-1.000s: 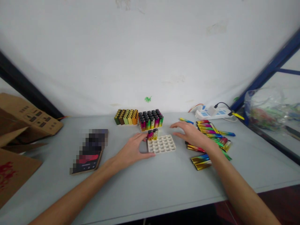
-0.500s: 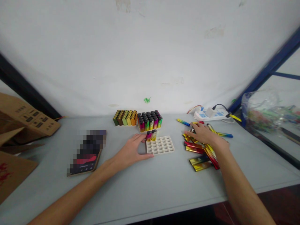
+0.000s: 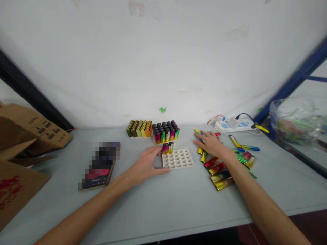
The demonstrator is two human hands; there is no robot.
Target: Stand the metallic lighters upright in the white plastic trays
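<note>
A white tray (image 3: 178, 159) with rows of holes lies on the grey table, with a magenta lighter (image 3: 165, 148) and a yellowish lighter (image 3: 171, 148) upright in its back left corner. My left hand (image 3: 146, 164) is at the tray's left edge, thumb and fingers spread around that side. My right hand (image 3: 211, 144) lies over the left part of a loose pile of shiny lighters (image 3: 221, 174), fingers spread; a yellow-ended lighter (image 3: 197, 130) shows at its fingertips. Behind the tray stand a full block of black-topped lighters (image 3: 166, 132) and a block of gold-topped ones (image 3: 139, 129).
On the left are a phone (image 3: 98, 173) and open cardboard boxes (image 3: 38, 127). A white power strip (image 3: 233, 125) with plugs and cables sits at the back right. A clear plastic bag (image 3: 293, 119) is beyond the table's right side, and a wall rises behind.
My right hand has moved left and slightly back over the pile, uncovering lighters on its right side. My left hand stays at the tray. The whole view has shifted slightly.
</note>
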